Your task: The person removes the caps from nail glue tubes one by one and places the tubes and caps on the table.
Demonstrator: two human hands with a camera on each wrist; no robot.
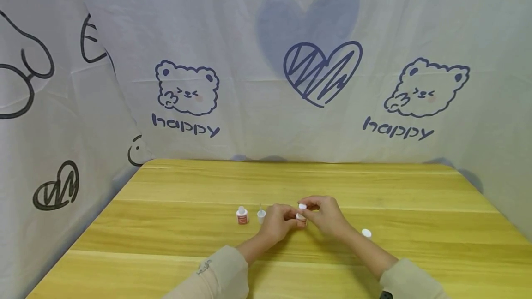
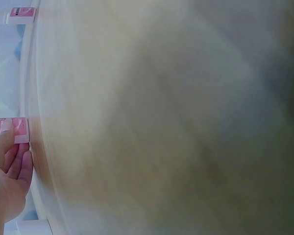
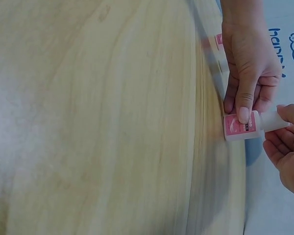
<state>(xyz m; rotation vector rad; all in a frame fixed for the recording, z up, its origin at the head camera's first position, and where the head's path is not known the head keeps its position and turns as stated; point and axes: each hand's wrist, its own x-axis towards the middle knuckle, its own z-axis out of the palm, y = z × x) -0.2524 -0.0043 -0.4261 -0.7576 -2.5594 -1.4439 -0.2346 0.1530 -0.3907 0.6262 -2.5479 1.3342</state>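
Observation:
Near the middle of the table, my left hand (image 1: pixel 277 222) grips a small white bottle with a pink-red label (image 1: pixel 301 223), thumb on the label in the right wrist view. My right hand (image 1: pixel 328 216) pinches a white cap (image 3: pixel 273 121) at the bottle's mouth; whether it is threaded on cannot be told. The same bottle (image 2: pixel 20 129) stands upright on its base in the left wrist view. Left of my left hand stands a white cap with a thin brush pointing up (image 1: pixel 261 216). Beyond it is a second, similar bottle (image 1: pixel 242 216) with a white neck.
Another white cap (image 1: pixel 366 233) lies to the right, partly behind my right forearm. The wooden table (image 1: pixel 187 234) reaches back to a white curtain (image 1: pixel 249 123) with blue drawings. A second curtain (image 1: pixel 54 142) hangs along the left side.

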